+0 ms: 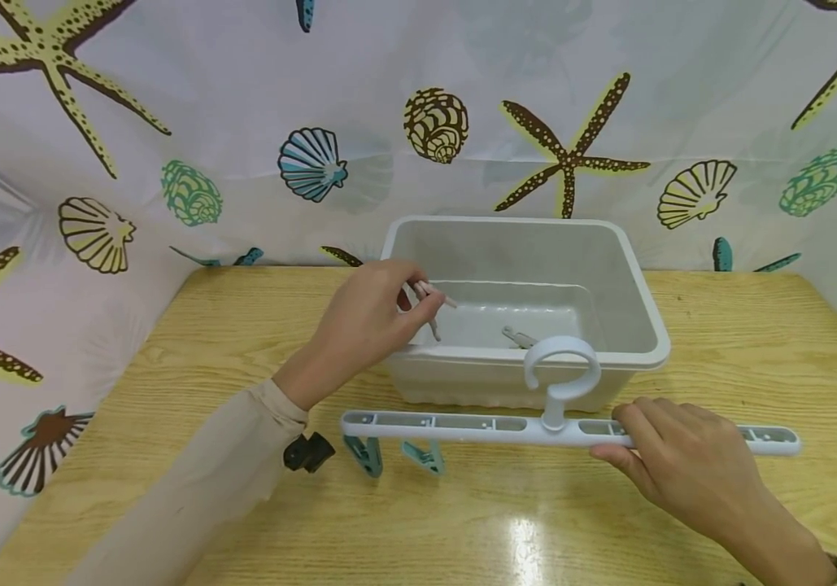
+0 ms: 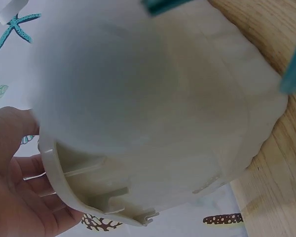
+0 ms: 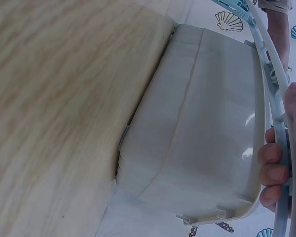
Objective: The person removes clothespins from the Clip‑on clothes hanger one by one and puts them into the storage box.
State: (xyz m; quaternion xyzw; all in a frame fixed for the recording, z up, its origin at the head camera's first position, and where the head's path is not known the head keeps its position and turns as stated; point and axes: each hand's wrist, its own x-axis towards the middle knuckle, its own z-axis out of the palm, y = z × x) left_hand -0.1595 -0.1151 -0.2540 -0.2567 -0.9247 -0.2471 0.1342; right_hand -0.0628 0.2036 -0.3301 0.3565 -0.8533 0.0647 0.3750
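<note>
My left hand (image 1: 381, 313) pinches a small pale clothespin (image 1: 429, 305) between thumb and fingers, over the near left part of a white plastic bin (image 1: 520, 358). In the bin lies another greyish clothespin (image 1: 518, 337), partly behind the hanger's hook. With my right hand (image 1: 689, 464) I grip the bar of a white hanger (image 1: 455, 426) right of its upright hook (image 1: 582, 382). The hanger is held level in front of the bin. Below its left end show two teal clothespins (image 1: 365, 456). In the right wrist view, fingers (image 3: 272, 174) curl round the hanger bar (image 3: 282, 133).
A black clip (image 1: 308, 452) shows beside my left sleeve (image 1: 220, 480), left of the teal clothespins. The bin stands on a wooden table (image 1: 462, 521). Behind the table hangs a white cloth (image 1: 374, 98) printed with shells and starfish.
</note>
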